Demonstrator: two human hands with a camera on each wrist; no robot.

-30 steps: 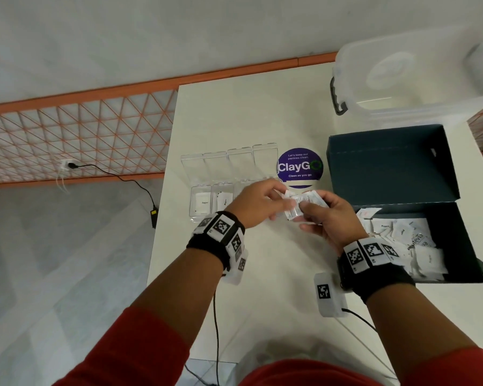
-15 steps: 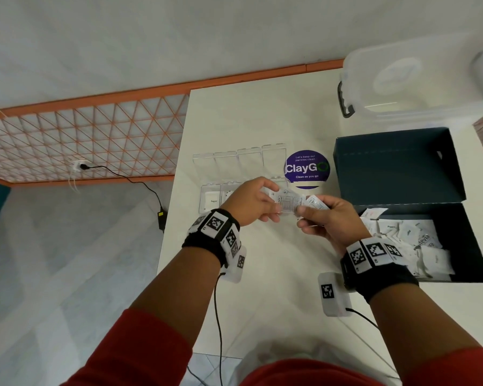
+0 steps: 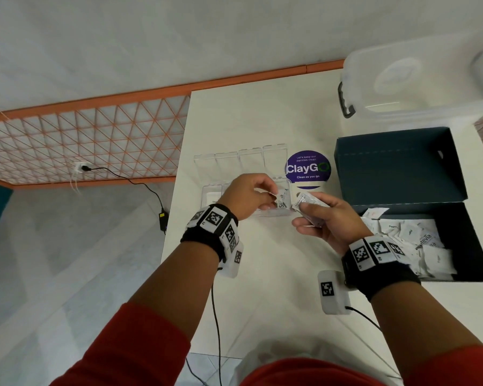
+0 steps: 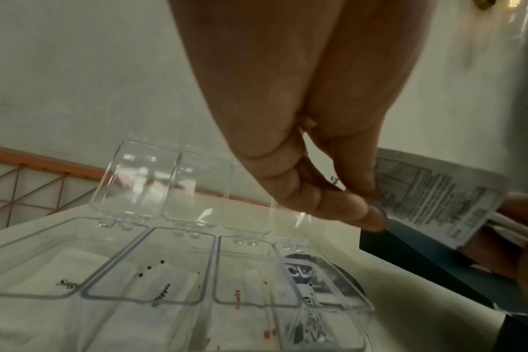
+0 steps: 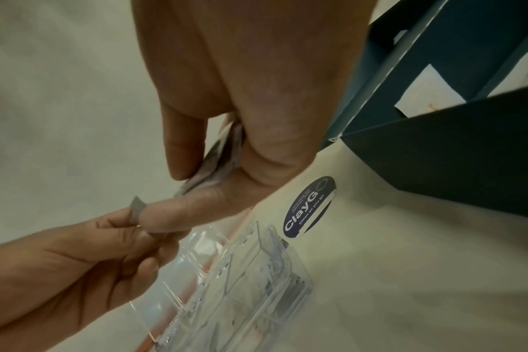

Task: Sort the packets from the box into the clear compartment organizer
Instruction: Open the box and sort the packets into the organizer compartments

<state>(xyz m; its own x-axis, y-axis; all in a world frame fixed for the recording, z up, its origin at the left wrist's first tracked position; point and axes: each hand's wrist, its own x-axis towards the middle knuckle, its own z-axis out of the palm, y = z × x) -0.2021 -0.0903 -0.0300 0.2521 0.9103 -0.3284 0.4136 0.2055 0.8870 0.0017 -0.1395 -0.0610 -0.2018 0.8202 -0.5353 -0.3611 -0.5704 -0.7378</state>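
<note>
The clear compartment organizer [image 3: 211, 195] lies on the white table with its lids standing open. Its compartments [image 4: 148, 240] each hold white packets. My left hand [image 3: 272, 196] pinches one printed packet [image 3: 282, 201] by its edge over the rightmost compartment. In the left wrist view that packet [image 4: 431, 197] shows its fine-print back. Just to the right, my right hand [image 3: 301, 215] grips a small stack of packets [image 3: 307, 200] between thumb and fingers [image 5: 178, 166]. The dark teal box [image 3: 480, 232] at the right holds several loose white packets [image 3: 410, 232].
A purple ClayGo sticker [image 3: 307, 168] lies between the organizer and the box's raised lid [image 3: 396, 162]. A large clear lidded bin [image 3: 416, 79] stands at the back right. The table's left edge drops to a floor with a cable and socket [image 3: 81, 167].
Both hands held the stack together in front of the organizer. Now my left hand has drawn one packet off it and moved over the rightmost compartment. My right hand keeps the rest.
</note>
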